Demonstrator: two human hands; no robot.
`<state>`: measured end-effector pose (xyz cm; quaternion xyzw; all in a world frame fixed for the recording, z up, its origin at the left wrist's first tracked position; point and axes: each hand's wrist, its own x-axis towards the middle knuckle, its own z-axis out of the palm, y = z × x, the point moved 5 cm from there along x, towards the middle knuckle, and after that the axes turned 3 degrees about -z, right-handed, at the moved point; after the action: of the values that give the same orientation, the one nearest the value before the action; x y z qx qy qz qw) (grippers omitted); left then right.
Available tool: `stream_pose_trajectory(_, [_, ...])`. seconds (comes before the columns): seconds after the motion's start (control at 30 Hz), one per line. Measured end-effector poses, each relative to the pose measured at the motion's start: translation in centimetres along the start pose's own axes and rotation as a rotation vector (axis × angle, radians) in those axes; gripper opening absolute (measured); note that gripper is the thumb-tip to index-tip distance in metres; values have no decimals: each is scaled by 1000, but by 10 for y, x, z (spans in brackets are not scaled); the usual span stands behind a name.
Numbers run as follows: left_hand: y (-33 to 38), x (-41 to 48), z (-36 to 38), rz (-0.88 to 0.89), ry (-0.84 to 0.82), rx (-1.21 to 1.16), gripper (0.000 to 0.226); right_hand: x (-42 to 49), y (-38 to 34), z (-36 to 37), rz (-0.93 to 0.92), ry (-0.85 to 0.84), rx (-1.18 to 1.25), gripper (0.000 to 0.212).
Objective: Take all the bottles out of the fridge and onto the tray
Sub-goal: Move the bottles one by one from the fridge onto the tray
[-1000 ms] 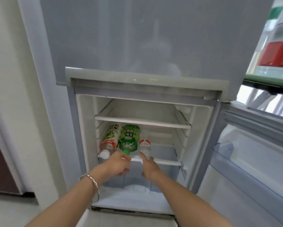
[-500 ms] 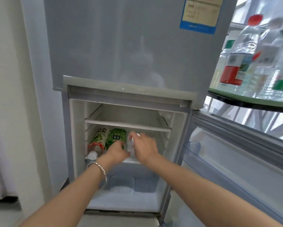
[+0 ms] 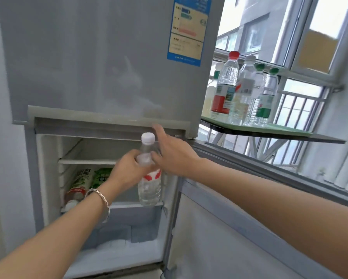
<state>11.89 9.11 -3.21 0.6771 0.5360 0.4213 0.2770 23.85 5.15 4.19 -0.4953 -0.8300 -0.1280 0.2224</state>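
Bottles remain in the fridge (image 3: 48, 178): two are seen lying on the middle shelf (image 3: 128, 205) at the left, one with a red and white label (image 3: 76, 190) and one with a green label (image 3: 100, 177). A clear water bottle (image 3: 149, 184) is held upright in front of the open compartment, gripped around its upper body by the left hand (image 3: 128, 170). The right hand (image 3: 173, 154) is spread open just beside the neck, fingers loose, holding nothing; whether it touches the bottle cannot be told. The tray (image 3: 269, 128) is seen at the far right, already crowded with standing bottles (image 3: 241, 91).

Risks are judged as follows. A one-handed grip high on a cold, possibly wet bottle may slip. During a handover between hands, the bottle may be dropped. On the crowded tray, neighbouring bottles may be knocked over on placement. The lying bottles may roll off the shelf if disturbed.
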Motion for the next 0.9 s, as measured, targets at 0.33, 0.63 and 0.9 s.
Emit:
stream_pose_trajectory(0.33, [88, -11, -11, 146, 245, -4, 69, -30, 25, -28, 215, -223, 590, 76])
stream_pose_trajectory(0.63, [196, 5, 3, 335, 126, -548, 81, -37, 79, -133, 264, 132, 602, 45])
stream_pose_trajectory(0.9, [294, 8, 103, 578, -281, -316, 42, -63, 206, -220, 410, 436, 510, 59])
